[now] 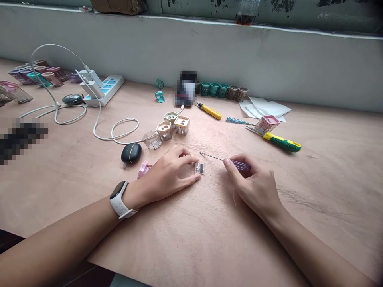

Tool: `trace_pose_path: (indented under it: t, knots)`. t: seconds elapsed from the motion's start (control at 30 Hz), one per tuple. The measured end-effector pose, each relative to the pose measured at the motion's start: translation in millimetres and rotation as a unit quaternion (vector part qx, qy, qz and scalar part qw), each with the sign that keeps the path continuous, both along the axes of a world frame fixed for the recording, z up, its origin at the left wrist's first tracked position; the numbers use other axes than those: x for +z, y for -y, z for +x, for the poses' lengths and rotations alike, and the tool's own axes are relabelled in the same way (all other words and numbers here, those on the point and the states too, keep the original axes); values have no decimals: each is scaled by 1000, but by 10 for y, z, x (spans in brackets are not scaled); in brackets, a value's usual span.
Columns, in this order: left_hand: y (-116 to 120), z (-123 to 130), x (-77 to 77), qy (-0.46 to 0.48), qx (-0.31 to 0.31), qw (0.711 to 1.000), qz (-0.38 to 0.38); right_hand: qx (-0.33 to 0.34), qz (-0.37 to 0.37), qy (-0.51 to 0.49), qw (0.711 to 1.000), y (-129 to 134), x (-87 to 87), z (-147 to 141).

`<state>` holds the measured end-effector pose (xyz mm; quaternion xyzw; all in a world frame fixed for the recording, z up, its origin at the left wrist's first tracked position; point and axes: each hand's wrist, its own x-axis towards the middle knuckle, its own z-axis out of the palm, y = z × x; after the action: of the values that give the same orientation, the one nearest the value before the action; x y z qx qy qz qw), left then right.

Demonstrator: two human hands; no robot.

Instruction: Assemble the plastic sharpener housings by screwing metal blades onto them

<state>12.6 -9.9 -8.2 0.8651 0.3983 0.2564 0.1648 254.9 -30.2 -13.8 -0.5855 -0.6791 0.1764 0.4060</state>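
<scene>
I had my left grip (pixel 164 172) pinched on the clear block (pixel 200 168), to the right of the black case (pixel 131 153), and my right grip (pixel 256 185) clamped on the screwdriver (pixel 241 165), which, I judged, might jab the left if the block skidded on the desk (pixel 191 235).

no text clearly readable, faint lettering (pixel 91 77) on a white charger (pixel 95 81), perhaps a brand, too small
</scene>
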Motion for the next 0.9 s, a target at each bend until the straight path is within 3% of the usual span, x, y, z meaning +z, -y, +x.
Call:
trace_pose_path:
  t: [0.23,0.5,0.67,0.9]
  knots:
    - [24,-45,78,2,-25,999,23,60,28,120,991,-37,-51,26]
    - [18,-61,94,-7,-40,999,26,67,38,136,988,-44,-72,26]
    - [20,-37,26,-7,-35,999,0,46,28,86,995,-16,-42,15]
    - [16,6,-7,74,-11,997,14,-27,34,-40,998,46,-5,-25]
